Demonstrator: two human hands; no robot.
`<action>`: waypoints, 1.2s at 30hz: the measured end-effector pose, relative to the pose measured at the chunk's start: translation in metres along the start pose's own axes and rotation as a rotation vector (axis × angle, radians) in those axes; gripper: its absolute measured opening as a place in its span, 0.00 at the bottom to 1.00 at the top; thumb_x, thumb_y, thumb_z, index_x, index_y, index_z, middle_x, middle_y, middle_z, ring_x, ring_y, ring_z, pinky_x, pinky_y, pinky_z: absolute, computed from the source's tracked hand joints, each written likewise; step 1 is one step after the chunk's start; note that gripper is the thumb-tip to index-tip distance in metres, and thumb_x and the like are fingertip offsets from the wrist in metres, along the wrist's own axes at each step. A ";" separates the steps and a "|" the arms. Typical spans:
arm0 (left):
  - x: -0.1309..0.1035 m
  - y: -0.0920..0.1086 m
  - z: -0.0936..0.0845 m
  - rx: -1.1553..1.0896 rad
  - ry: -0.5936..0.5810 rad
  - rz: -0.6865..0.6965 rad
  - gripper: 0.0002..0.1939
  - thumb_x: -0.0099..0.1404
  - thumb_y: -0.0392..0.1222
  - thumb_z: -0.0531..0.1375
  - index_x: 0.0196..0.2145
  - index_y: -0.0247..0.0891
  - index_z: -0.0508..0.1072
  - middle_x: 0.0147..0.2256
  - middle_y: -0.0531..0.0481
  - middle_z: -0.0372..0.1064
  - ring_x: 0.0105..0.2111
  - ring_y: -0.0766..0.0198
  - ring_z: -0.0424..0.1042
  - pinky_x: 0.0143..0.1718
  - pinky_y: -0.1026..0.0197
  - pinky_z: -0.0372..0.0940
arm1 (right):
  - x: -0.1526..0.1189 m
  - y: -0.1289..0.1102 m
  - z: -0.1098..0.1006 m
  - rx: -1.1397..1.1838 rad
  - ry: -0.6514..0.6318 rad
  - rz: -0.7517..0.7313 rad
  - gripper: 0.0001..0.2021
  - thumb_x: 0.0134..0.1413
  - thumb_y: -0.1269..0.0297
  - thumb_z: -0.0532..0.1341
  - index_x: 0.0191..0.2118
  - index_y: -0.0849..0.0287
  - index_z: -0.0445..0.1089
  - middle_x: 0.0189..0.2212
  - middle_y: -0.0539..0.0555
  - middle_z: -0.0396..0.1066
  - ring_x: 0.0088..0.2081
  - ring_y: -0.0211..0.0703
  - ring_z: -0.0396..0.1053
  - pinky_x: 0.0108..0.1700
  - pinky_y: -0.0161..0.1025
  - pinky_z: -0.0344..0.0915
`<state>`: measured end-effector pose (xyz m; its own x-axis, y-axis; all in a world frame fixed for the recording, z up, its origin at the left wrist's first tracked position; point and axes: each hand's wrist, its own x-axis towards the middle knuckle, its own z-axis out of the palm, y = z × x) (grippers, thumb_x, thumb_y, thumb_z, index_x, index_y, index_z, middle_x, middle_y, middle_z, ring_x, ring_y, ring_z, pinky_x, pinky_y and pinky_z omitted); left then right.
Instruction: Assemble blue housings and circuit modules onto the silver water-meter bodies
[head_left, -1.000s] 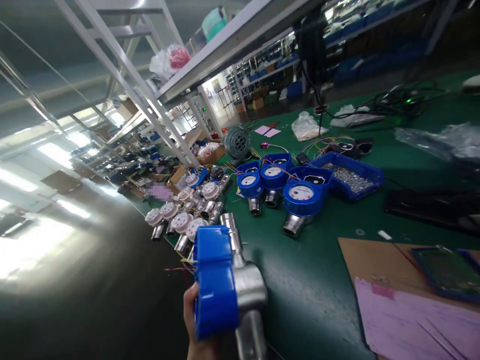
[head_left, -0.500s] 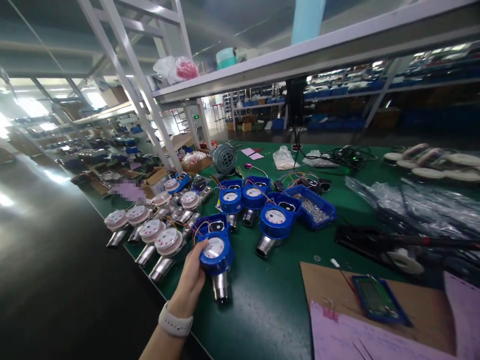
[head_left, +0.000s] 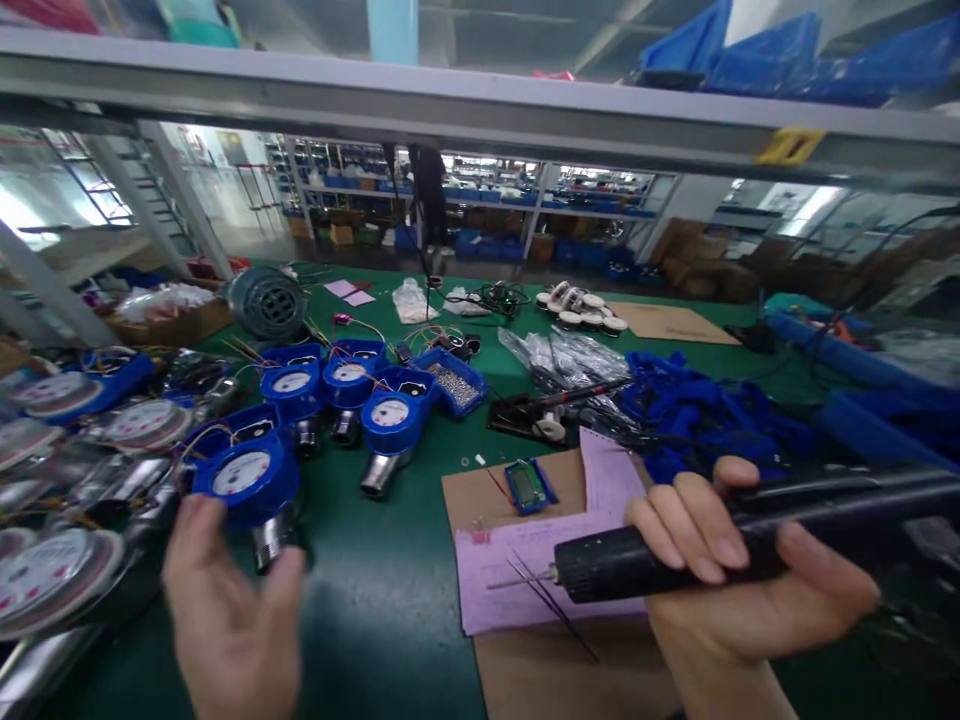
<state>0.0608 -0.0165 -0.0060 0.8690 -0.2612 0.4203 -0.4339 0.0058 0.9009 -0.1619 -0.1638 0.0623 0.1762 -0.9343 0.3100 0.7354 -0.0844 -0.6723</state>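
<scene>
My right hand (head_left: 720, 570) is wrapped round a black electric screwdriver (head_left: 637, 555), whose thin bit points left over the pink paper (head_left: 510, 595). My left hand (head_left: 232, 610), a little blurred, has its thumb and fingers apart and holds nothing. Just beyond it lies a blue-cased meter (head_left: 247, 475) with a round white dial and a metal threaded pipe end. Whether the fingertips touch that meter I cannot tell. Farther back are several more blue-cased meters, one of them nearest the middle (head_left: 394, 415). Tweezers (head_left: 555, 605) rest on the pink paper.
Uncased meters (head_left: 56, 570) crowd the left. A blue tray of screws (head_left: 461, 385) stands behind the blue meters. On the cardboard (head_left: 465, 490) lies a small circuit display (head_left: 529, 485). Clear plastic bags (head_left: 562, 360) and blue parts (head_left: 697, 410) fill the right. A shelf (head_left: 450, 95) spans overhead.
My view has swung right. The left hand has let go of the blue-cased meter and opened. My right hand has come into view with the electric screwdriver.
</scene>
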 end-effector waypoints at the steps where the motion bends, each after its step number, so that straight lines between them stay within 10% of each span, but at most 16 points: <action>1: -0.023 0.012 0.006 -0.014 -0.223 0.109 0.36 0.54 0.43 0.63 0.59 0.51 0.57 0.62 0.57 0.51 0.62 0.52 0.48 0.64 0.54 0.43 | -0.004 0.003 0.003 -0.010 -0.027 0.030 0.08 0.46 0.59 0.60 0.34 0.53 0.66 0.14 0.41 0.38 0.13 0.29 0.37 0.15 0.29 0.46; 4: -0.067 0.042 0.031 -0.031 -0.639 0.373 0.44 0.42 0.42 0.70 0.57 0.47 0.62 0.55 0.49 0.65 0.53 0.48 0.64 0.56 0.56 0.57 | -0.018 0.008 0.009 0.007 -0.135 0.080 0.08 0.48 0.57 0.59 0.35 0.51 0.64 0.14 0.40 0.40 0.12 0.30 0.39 0.15 0.29 0.48; 12: -0.079 0.077 0.062 0.163 -1.241 0.114 0.05 0.53 0.41 0.62 0.28 0.38 0.73 0.26 0.46 0.74 0.26 0.53 0.73 0.25 0.59 0.58 | -0.044 0.005 0.003 0.106 -0.273 0.108 0.11 0.44 0.59 0.60 0.36 0.54 0.63 0.12 0.39 0.44 0.10 0.29 0.43 0.14 0.29 0.51; 36: -0.135 0.090 0.025 -0.071 -1.292 0.108 0.06 0.50 0.41 0.59 0.25 0.36 0.69 0.23 0.50 0.71 0.22 0.66 0.68 0.21 0.67 0.54 | -0.095 -0.032 -0.007 0.092 -0.589 0.014 0.11 0.47 0.57 0.59 0.37 0.53 0.61 0.11 0.37 0.46 0.07 0.26 0.42 0.10 0.28 0.48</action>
<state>-0.1015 -0.0053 0.0159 -0.0435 -0.9920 0.1188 -0.4388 0.1258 0.8897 -0.2065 -0.0749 0.0499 0.5000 -0.5835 0.6400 0.7795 -0.0187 -0.6261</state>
